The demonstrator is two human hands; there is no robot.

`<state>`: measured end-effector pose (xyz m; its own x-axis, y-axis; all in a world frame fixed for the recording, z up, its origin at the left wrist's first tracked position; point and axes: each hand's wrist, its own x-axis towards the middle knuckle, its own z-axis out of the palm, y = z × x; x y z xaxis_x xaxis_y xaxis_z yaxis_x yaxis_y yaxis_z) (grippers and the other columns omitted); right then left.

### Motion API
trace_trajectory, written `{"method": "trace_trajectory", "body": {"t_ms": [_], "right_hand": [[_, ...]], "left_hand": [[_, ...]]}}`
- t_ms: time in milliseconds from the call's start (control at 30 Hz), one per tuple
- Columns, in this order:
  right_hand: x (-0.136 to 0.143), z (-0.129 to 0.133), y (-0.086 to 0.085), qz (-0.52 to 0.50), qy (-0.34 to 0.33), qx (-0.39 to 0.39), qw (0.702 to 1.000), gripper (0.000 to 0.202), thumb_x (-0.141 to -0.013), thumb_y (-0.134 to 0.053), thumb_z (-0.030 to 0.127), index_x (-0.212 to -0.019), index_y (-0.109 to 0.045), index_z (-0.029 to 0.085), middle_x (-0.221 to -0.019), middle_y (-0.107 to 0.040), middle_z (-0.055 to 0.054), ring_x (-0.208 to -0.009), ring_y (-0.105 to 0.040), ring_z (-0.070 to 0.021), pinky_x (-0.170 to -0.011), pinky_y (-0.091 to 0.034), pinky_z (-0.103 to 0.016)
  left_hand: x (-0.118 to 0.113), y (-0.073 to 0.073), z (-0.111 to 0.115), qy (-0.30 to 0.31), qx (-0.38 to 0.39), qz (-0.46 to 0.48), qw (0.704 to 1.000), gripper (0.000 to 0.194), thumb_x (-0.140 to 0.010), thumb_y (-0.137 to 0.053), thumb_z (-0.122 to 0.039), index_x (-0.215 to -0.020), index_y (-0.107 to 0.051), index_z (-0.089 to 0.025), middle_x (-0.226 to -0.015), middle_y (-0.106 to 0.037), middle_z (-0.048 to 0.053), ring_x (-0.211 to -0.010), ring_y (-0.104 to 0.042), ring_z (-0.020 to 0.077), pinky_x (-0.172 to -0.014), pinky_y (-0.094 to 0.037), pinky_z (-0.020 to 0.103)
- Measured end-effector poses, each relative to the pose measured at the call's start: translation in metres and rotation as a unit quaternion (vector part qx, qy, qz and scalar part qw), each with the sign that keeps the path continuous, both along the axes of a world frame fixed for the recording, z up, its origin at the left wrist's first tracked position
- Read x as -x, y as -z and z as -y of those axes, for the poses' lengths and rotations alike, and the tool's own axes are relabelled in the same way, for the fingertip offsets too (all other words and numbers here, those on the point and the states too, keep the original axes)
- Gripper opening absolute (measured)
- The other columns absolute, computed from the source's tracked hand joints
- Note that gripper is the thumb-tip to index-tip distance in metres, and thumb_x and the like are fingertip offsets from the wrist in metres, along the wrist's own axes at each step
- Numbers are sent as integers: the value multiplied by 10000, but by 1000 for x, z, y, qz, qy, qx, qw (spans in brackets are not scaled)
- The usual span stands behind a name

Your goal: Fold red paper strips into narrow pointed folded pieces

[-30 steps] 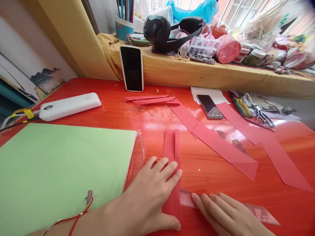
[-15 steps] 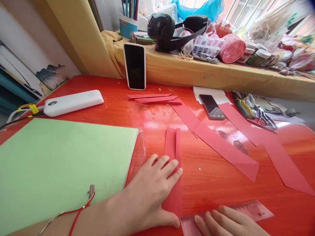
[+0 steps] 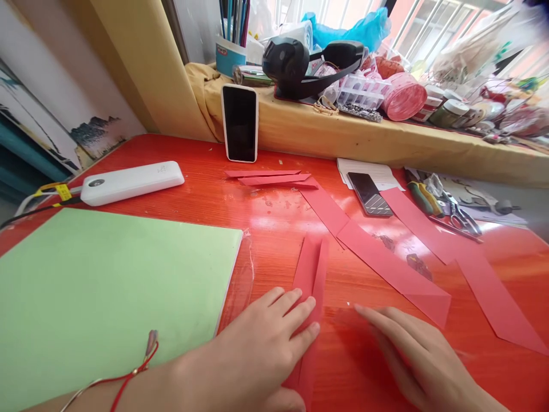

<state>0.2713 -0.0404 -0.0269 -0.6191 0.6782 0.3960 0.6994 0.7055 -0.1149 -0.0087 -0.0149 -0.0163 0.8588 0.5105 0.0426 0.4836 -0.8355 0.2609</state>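
Note:
My left hand (image 3: 274,337) lies with fingers spread on a red paper strip (image 3: 305,266), pressing it to the table. This strip has a narrow fold standing up along its right side; its near part is mostly under the hand. My right hand (image 3: 416,349) hovers just right of the strip, fingers closed and pointing left. It appears to grip a clear plastic ruler (image 3: 341,316), which shows only as a faint blur past the fingertips. Farther right lie more red paper strips (image 3: 390,266), flat and partly overlapping. Folded red strips (image 3: 274,179) rest behind.
A green sheet (image 3: 115,274) covers the table's left side, with a white power bank (image 3: 132,182) behind. A phone (image 3: 240,123) leans on the ledge. Another dark phone (image 3: 369,193), pliers (image 3: 422,194) and scissors (image 3: 461,217) lie at the back right. Clutter fills the ledge.
My right hand has lifted the ruler from the front edge and moved it up and away from me. My left hand and the folded strip have shifted slightly; the strip now tilts right.

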Motion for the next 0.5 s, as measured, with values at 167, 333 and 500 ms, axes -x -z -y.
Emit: {"method": "trace_trajectory", "body": {"t_ms": [167, 333, 500], "right_hand": [[14, -11, 13, 25, -16, 11, 1000, 329, -1068, -350, 207, -1298, -573, 136, -672, -580, 31, -490, -570, -95, -478, -453, -186], [19, -14, 11, 27, -27, -17, 999, 327, -1060, -348, 160, -1227, -629, 146, -648, -547, 40, -475, -526, -81, -467, -415, -180], [18, -23, 7, 33, -15, -22, 999, 354, -1034, -346, 124, -1203, -654, 165, -625, -543, 39, -461, -510, -84, -451, -398, -183]], "left_hand": [[-4, 5, 23, -3, -118, 4, 993, 309, -1032, -511, -291, -1241, -678, -136, -1311, -660, 104, -1204, -602, 290, -995, -426, 398], [-6, 8, 26, -6, -120, 26, 992, 291, -1016, -461, -190, -1175, -702, -148, -1249, -696, 80, -1132, -642, 259, -944, -449, 366], [-4, 8, 22, 7, -90, 17, 996, 325, -1000, -436, -212, -1212, -668, -131, -1266, -687, 96, -1144, -637, 270, -942, -465, 367]]}}
